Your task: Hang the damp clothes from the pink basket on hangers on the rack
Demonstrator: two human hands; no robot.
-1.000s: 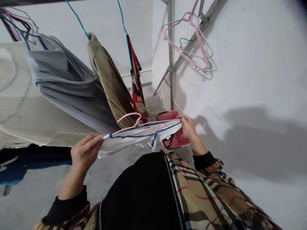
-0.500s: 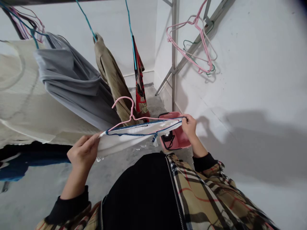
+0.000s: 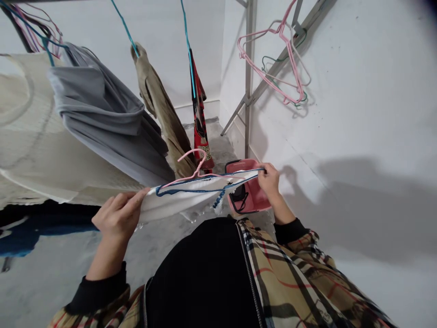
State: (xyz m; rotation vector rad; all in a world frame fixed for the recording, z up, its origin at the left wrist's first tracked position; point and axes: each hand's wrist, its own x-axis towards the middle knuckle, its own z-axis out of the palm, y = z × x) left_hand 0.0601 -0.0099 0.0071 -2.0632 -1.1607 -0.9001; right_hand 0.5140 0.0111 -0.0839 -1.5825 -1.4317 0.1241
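Observation:
A white garment with blue trim [image 3: 177, 204] is stretched sideways between my two hands. My left hand [image 3: 118, 215] pinches its left end, fingers closed on the cloth. At the other end, my right hand [image 3: 269, 178] grips the blue-edged corner. Inside the garment's opening sits a pink hanger [image 3: 199, 169]; its hook sticks up above the blue trim and its arms are partly covered by cloth. A curly blue trim end dangles below the middle of the garment.
Grey cloth [image 3: 102, 100], khaki trousers [image 3: 157, 109] and a red patterned garment [image 3: 201, 127] hang at the left and back. Pink hangers [image 3: 290, 64] hang from a metal frame [image 3: 249, 82] on the right. A pink basket [image 3: 254, 196] with something black inside stands on the floor.
The pink hanger has shifted right and slightly down within the garment, its hook tilting lower. My left hand has moved slightly; my right hand stays nearly in place.

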